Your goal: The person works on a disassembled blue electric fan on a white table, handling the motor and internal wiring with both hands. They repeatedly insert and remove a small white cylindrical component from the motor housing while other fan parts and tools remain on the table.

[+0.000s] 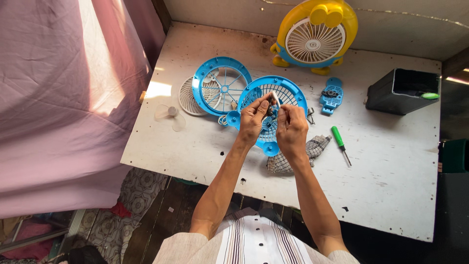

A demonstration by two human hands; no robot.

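A small dark part (271,103) is pinched between both hands, just above the blue fan cover (288,90) that lies on the white desk (391,186). The left hand (253,120) holds it with thumb and fingers pressed together. The right hand (291,128) also pinches it, and a thin white piece sticks up between the two. The part is too small to tell just what it is.

Another blue fan ring (221,84) lies to the left, partly on a white grille (188,98). A clear fan blade (170,113) sits near the desk edge. A green screwdriver (340,143) and a checked cloth (312,149) lie to the right. A blue base piece (331,95), a black box (403,90) and a yellow toy fan (315,34) sit farther back.

To do this well, I think the hands should stay low over the desk, so the tiny part lands close if it slips. A soft, steady pinch seems best, with no hard pulling.
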